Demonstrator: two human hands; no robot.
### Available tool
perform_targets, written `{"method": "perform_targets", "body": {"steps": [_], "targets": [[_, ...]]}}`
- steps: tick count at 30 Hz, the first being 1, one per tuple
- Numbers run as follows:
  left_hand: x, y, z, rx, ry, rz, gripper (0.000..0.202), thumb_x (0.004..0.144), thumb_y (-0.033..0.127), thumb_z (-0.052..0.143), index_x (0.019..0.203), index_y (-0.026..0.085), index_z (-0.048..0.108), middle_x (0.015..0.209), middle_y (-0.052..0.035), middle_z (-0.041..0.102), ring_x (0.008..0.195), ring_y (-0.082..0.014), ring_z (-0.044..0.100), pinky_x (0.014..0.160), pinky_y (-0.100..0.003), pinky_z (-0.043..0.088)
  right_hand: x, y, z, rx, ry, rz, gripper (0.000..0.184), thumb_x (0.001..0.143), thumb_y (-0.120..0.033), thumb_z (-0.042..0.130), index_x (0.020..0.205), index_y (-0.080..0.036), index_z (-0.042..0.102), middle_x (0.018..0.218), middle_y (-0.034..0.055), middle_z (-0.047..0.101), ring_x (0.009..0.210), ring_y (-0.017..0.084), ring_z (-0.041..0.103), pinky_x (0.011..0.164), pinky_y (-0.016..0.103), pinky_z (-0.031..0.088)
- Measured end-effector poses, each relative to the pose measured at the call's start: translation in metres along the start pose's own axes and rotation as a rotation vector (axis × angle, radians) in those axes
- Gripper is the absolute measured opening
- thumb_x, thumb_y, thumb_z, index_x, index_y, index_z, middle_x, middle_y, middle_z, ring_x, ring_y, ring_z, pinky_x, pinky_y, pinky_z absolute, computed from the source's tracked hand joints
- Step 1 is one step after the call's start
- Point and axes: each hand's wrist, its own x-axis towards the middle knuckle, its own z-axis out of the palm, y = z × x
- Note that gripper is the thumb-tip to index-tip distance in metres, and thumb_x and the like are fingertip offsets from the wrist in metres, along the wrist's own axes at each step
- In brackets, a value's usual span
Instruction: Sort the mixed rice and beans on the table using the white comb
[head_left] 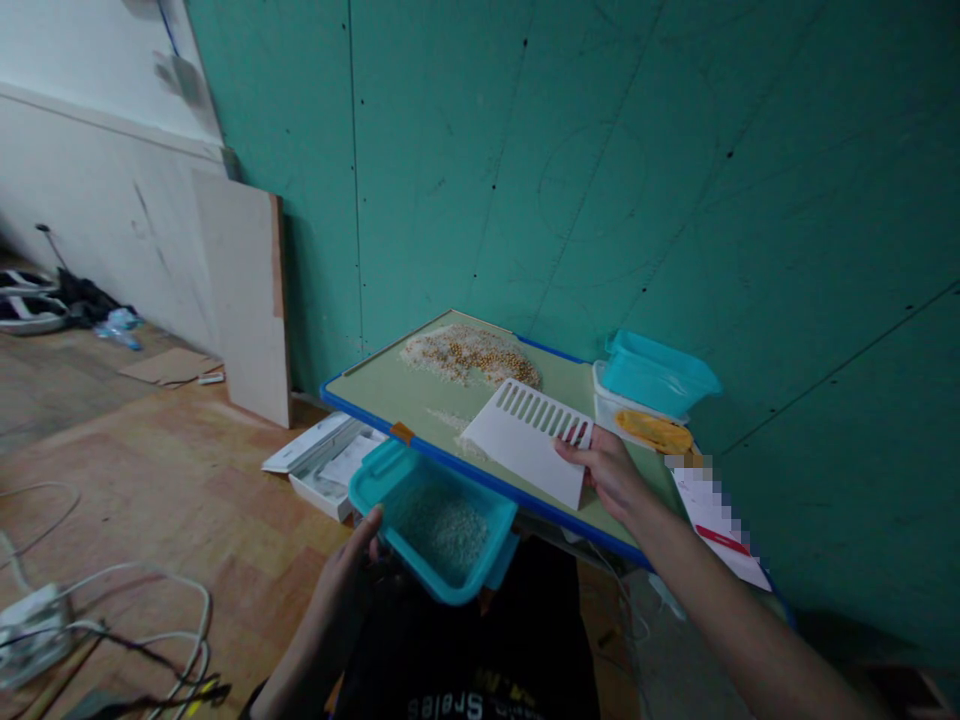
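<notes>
My left hand (358, 548) grips the left rim of a teal plastic container (450, 590), held just below the table's front edge. White grains that look like rice (454, 528) lie in it. In my right hand (600, 465) is a flat white scraper (517, 450) with a row of slots along its far edge, my thumb on top. The scraper is tilted low over the tabletop (390, 385), near a thin streak of white grains (450, 418). Farther back lies a pile of mixed white grains and yellow kernels (472, 355).
At the table's right stand stacked containers, a teal one (656, 370) over a white one, with a yellow cloth-like item (654, 430) and a paper (720, 530) nearby. A green wall (600, 180) rises behind. An open white box (322, 465) and cables (202, 620) lie on the floor.
</notes>
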Motion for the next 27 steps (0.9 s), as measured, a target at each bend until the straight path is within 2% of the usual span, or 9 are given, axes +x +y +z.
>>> {"method": "perform_targets", "body": {"steps": [3,7,13,19,23,27], "targets": [[-0.001,0.001,-0.002,0.022,-0.012,0.014,0.056,0.06,0.062,0.085,0.046,0.021,0.05,0.059,-0.0047,0.065,0.071,-0.025,0.071,0.065,-0.036,0.061,0.005,0.0,0.014,0.019,-0.033,0.017,0.05,0.05,-0.034,0.09,0.092,-0.017,0.071,0.085,0.005,0.077,0.075,0.024,0.069,0.067,0.032,0.051],[-0.003,0.003,-0.002,0.033,-0.004,0.04,0.057,0.059,0.062,0.085,0.045,0.021,0.048,0.06,-0.0052,0.065,0.071,-0.0253,0.071,0.064,-0.035,0.06,0.005,-0.003,0.027,0.052,-0.068,0.018,0.049,0.05,-0.034,0.091,0.091,-0.017,0.071,0.084,0.004,0.077,0.074,0.022,0.068,0.07,0.032,0.051],[-0.004,0.007,-0.003,0.036,-0.003,0.061,0.057,0.06,0.061,0.085,0.044,0.021,0.048,0.061,-0.0066,0.067,0.066,-0.0239,0.071,0.062,-0.036,0.06,-0.001,-0.01,0.024,0.054,-0.091,0.034,0.05,0.051,-0.035,0.092,0.093,-0.018,0.071,0.085,0.0044,0.077,0.074,0.022,0.068,0.067,0.031,0.051],[0.004,0.007,-0.011,0.037,-0.007,0.047,0.058,0.061,0.062,0.084,0.045,0.021,0.048,0.065,-0.0066,0.068,0.071,-0.025,0.071,0.063,-0.036,0.06,-0.001,-0.016,0.013,0.022,0.006,-0.002,0.05,0.05,-0.038,0.092,0.09,-0.019,0.069,0.082,0.0037,0.076,0.071,0.022,0.067,0.062,0.031,0.05],[0.009,0.008,-0.015,0.033,0.017,0.035,0.058,0.06,0.063,0.085,0.044,0.021,0.048,0.064,-0.0078,0.068,0.073,-0.0264,0.071,0.065,-0.038,0.06,0.007,-0.01,0.023,0.018,-0.021,-0.036,0.05,0.051,-0.038,0.092,0.091,-0.019,0.07,0.087,0.0042,0.076,0.078,0.023,0.068,0.07,0.033,0.051],[0.006,0.011,-0.015,0.043,-0.015,0.05,0.058,0.062,0.063,0.084,0.045,0.021,0.048,0.066,-0.0094,0.068,0.077,-0.0279,0.072,0.058,-0.032,0.056,0.016,-0.003,0.041,0.014,-0.06,-0.083,0.045,0.052,-0.037,0.091,0.086,-0.019,0.069,0.082,0.0029,0.075,0.076,0.021,0.066,0.073,0.033,0.05]]}}
